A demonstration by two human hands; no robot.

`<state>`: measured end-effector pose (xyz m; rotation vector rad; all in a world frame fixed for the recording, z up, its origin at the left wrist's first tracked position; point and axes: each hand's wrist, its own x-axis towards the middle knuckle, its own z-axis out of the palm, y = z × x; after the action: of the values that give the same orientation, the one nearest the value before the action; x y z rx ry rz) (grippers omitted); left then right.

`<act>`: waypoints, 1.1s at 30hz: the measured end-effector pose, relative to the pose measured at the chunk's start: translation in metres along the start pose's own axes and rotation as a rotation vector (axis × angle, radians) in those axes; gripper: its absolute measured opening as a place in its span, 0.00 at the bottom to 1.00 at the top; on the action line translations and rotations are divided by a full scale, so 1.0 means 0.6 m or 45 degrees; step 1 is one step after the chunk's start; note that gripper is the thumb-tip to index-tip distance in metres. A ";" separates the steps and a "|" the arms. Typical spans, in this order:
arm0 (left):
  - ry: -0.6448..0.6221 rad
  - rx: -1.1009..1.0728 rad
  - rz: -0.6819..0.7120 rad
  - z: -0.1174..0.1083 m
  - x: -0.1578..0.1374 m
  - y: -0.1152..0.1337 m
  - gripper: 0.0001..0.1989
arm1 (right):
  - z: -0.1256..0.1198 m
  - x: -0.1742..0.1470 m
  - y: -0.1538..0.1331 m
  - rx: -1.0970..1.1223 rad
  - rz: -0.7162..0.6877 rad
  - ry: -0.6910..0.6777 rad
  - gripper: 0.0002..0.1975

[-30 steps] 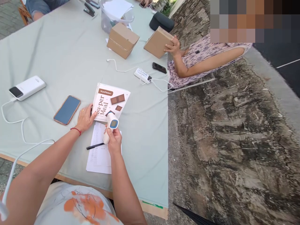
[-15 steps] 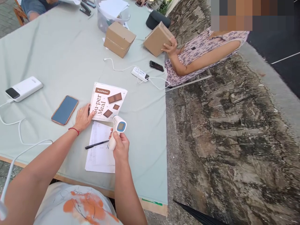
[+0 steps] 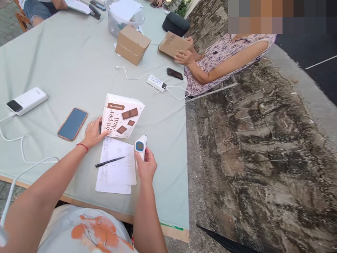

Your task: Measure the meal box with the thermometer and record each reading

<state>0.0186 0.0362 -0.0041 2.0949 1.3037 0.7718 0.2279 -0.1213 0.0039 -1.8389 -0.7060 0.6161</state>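
Note:
My right hand (image 3: 146, 164) grips a white infrared thermometer (image 3: 141, 146) with a blue-rimmed display facing me. It is just right of the papers, above the table. My left hand (image 3: 95, 132) holds the lower left edge of a white meal box (image 3: 123, 117) printed "NutriMotion Su-per Meal", thumb on the front, other fingers partly hidden by the side. The box stands tilted on the table. Below it lie printed sheets (image 3: 118, 177) with a black pen (image 3: 110, 162) across them. A phone (image 3: 72, 123) with an orange edge lies left of my left hand.
A white power bank (image 3: 30, 100) with a cable sits at the left. Another power bank (image 3: 156, 83) and a black device (image 3: 175, 73) lie farther off. A brown carton (image 3: 133, 44) stands near a plastic bin (image 3: 113, 26). A person across holds another carton (image 3: 173, 44).
My right hand has moved right with the thermometer, turning it and uncovering the sheets and pen. The meal box has shifted slightly. The other person's carton has tipped flatter, now with both hands at it.

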 end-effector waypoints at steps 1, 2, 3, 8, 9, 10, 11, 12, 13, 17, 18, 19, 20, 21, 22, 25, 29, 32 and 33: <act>-0.006 0.002 0.017 0.000 0.000 0.000 0.39 | -0.007 0.009 0.014 -0.147 -0.028 0.070 0.31; -0.012 0.007 0.036 0.000 -0.001 0.000 0.40 | -0.014 0.016 0.027 -0.276 -0.043 0.111 0.31; -0.020 0.013 0.056 0.001 -0.001 -0.001 0.40 | -0.021 0.023 0.039 -0.382 -0.045 0.129 0.30; -0.101 0.051 0.135 0.005 0.000 -0.007 0.41 | -0.035 0.032 0.069 -0.628 -0.066 0.119 0.27; -0.115 0.059 0.136 0.005 0.000 -0.007 0.40 | -0.033 0.028 0.068 -0.643 -0.149 0.153 0.26; -0.124 0.066 0.135 0.006 0.000 -0.008 0.40 | -0.029 0.023 0.064 -0.644 -0.259 0.191 0.24; -0.127 0.072 0.132 0.006 0.000 -0.008 0.40 | -0.023 0.016 0.060 -0.633 -0.384 0.202 0.22; -0.127 0.081 0.130 0.006 0.000 -0.009 0.39 | -0.016 0.008 0.055 -0.615 -0.506 0.161 0.20; -0.125 0.093 0.129 0.007 0.000 -0.009 0.39 | -0.007 -0.001 0.050 -0.598 -0.615 0.056 0.17; -0.135 0.159 0.138 0.011 0.001 -0.014 0.40 | 0.029 -0.033 0.037 -0.656 -0.881 -0.541 0.13; -0.147 0.171 0.146 0.012 0.001 -0.015 0.42 | 0.036 -0.037 0.036 -0.703 -0.903 -0.616 0.13; -0.159 0.179 0.153 0.013 0.002 -0.015 0.44 | 0.041 -0.038 0.034 -0.748 -0.913 -0.663 0.12; -0.167 0.183 0.155 0.013 0.002 -0.015 0.45 | 0.043 -0.039 0.033 -0.780 -0.915 -0.696 0.11; -0.169 0.184 0.152 0.014 0.002 -0.015 0.46 | 0.044 -0.037 0.031 -0.788 -0.911 -0.726 0.10; -0.168 0.182 0.145 0.014 0.002 -0.014 0.47 | 0.044 -0.035 0.029 -0.762 -0.903 -0.751 0.10; -0.165 0.174 0.123 0.013 0.002 -0.009 0.47 | 0.043 -0.026 0.022 -0.478 -0.798 -0.687 0.08; -0.188 0.185 0.108 0.012 0.001 -0.004 0.47 | 0.069 -0.017 0.016 0.105 -0.469 -0.332 0.08; -0.194 0.191 0.094 0.013 0.000 -0.004 0.48 | 0.109 -0.013 0.015 0.343 -0.285 -0.324 0.08; -0.195 0.191 0.093 0.013 0.000 -0.004 0.48 | 0.123 -0.012 0.016 0.360 -0.255 -0.338 0.08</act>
<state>0.0229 0.0361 -0.0112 2.2821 1.2420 0.5453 0.1737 -0.0823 -0.0294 -1.4211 -0.9158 0.7924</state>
